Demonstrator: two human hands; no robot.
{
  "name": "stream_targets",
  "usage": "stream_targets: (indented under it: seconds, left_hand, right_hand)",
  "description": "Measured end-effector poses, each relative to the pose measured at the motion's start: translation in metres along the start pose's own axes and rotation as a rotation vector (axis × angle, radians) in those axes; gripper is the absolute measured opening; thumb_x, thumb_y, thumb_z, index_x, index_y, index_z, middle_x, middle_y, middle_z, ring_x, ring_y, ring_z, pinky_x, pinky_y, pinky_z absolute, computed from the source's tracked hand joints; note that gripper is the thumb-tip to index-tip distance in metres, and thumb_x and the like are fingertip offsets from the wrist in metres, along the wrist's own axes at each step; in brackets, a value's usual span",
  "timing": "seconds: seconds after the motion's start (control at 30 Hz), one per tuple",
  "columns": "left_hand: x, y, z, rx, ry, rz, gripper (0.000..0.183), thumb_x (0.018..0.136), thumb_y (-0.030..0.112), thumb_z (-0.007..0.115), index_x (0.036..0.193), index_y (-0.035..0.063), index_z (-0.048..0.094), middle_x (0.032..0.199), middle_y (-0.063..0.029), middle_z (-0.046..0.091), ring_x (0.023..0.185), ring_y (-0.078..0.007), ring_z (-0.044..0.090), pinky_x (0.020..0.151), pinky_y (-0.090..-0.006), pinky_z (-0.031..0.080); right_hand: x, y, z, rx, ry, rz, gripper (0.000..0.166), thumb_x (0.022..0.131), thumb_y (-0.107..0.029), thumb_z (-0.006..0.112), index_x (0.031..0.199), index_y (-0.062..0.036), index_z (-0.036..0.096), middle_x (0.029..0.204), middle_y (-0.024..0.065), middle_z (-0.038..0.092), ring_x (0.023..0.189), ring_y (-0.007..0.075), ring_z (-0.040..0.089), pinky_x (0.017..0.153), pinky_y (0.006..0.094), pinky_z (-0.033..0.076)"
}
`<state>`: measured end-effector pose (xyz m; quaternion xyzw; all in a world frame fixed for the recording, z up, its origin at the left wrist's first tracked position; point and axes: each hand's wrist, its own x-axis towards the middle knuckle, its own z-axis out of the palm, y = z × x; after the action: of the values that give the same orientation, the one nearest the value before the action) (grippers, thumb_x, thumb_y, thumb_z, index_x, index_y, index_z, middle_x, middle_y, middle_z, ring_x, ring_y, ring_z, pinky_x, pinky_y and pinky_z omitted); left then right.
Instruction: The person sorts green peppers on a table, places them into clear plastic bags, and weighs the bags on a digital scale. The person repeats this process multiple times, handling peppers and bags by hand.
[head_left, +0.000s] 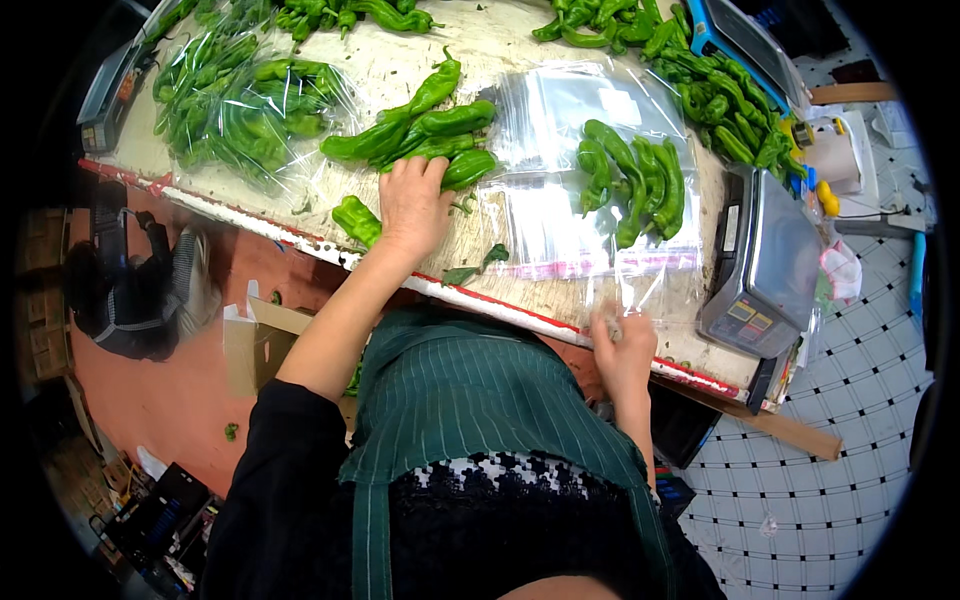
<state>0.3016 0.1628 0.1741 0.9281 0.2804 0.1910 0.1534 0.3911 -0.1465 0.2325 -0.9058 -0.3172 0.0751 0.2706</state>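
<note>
My left hand (414, 206) reaches over a small heap of long green peppers (442, 124), fingertips against the nearest ones. Its palm hides whether it grips any. A short green pepper (356, 220) lies just left of that wrist. Slightly blurred, my right hand (626, 341) pinches the near end of a clear plastic bag (626, 289) at the table's front edge. Several curved green peppers (637, 180) lie in or on this bag; the glare hides which. Beneath spreads a stack of clear bags (525, 112).
Filled bags of peppers (247, 112) stand at the left. A steel scale (772, 262) is at the right, beside loose peppers (727, 105). Another scale (112, 97) stands far left. A cardboard box (259, 345) is below the table edge; a person (139, 292) crouches beyond it.
</note>
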Motion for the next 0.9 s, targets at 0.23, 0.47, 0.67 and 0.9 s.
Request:
stream_targets:
  seconds: [0.23, 0.47, 0.67, 0.9]
  left_hand:
    - [-0.007, -0.009, -0.014, -0.499, -0.069, -0.219, 0.019, 0.082, 0.013, 0.069, 0.095, 0.0011, 0.063, 0.094, -0.0121, 0.062, 0.09, -0.028, 0.059, 0.08, -0.0375, 0.046]
    - [-0.027, -0.002, -0.077, -0.889, -0.097, -0.271, 0.016, 0.085, 0.005, 0.066, 0.096, -0.004, 0.061, 0.093, -0.0105, 0.06, 0.088, -0.0222, 0.059, 0.08, -0.0311, 0.045]
    - [-0.037, 0.005, -0.112, -0.81, -0.04, -0.102, 0.015, 0.083, 0.001, 0.063, 0.097, -0.0041, 0.061, 0.095, -0.0119, 0.059, 0.09, -0.0253, 0.058, 0.081, -0.0326, 0.046]
    - [-0.04, 0.011, -0.121, -0.678, 0.018, 0.006, 0.018, 0.081, -0.003, 0.062, 0.098, -0.0026, 0.061, 0.095, -0.0147, 0.058, 0.086, -0.0314, 0.06, 0.075, -0.0362, 0.048]
  right_hand:
    - [0.019, -0.077, -0.041, 0.55, -0.42, -0.099, 0.013, 0.078, -0.006, 0.072, 0.088, -0.0007, 0.068, 0.081, 0.0112, 0.067, 0.077, 0.0243, 0.063, 0.072, 0.0329, 0.049]
    - [0.102, -0.127, 0.014, 0.453, -0.074, -0.491, 0.038, 0.073, -0.012, 0.073, 0.11, -0.0051, 0.067, 0.122, 0.0167, 0.056, 0.112, 0.0336, 0.053, 0.095, 0.0411, 0.041]
    - [0.12, -0.154, 0.033, 0.381, -0.203, -0.547, 0.053, 0.071, -0.012, 0.077, 0.122, -0.0074, 0.063, 0.131, 0.0143, 0.052, 0.122, 0.0303, 0.048, 0.104, 0.0398, 0.037]
    - [0.125, -0.156, 0.052, 0.512, -0.305, -0.509, 0.038, 0.075, -0.012, 0.075, 0.111, -0.004, 0.067, 0.11, 0.0128, 0.063, 0.107, 0.0278, 0.057, 0.093, 0.0359, 0.045]
